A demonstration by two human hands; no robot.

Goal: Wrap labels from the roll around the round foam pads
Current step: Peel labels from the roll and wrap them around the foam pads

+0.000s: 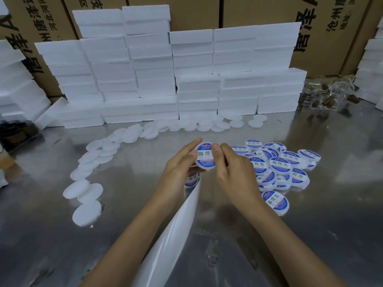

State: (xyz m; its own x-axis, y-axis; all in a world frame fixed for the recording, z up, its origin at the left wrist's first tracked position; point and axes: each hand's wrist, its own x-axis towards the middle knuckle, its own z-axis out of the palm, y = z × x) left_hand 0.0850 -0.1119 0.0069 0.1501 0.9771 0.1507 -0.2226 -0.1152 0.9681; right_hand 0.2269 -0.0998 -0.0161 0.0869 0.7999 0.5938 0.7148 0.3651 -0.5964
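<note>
Above the steel surface (145,204), mid-frame: left hand (180,164) and right hand (232,170) hold one labelled foam pad (205,157) upright between them, fingers (215,151) pinching its rim. Label strip (178,224) hangs from under left hand. Blank pads (87,212) lie left, labelled pile (279,166) right, foam blocks (153,69) behind.

Round foam pad (205,157) up at centre, blue-and-white label on its face, tilted toward camera | labelled pads (275,168) heaped at 3 o'clock, overlapping | bare white pads (87,195) trailing from 8 round to 1 o'clock | white label strip (176,230) running down to 6 o'clock
</note>
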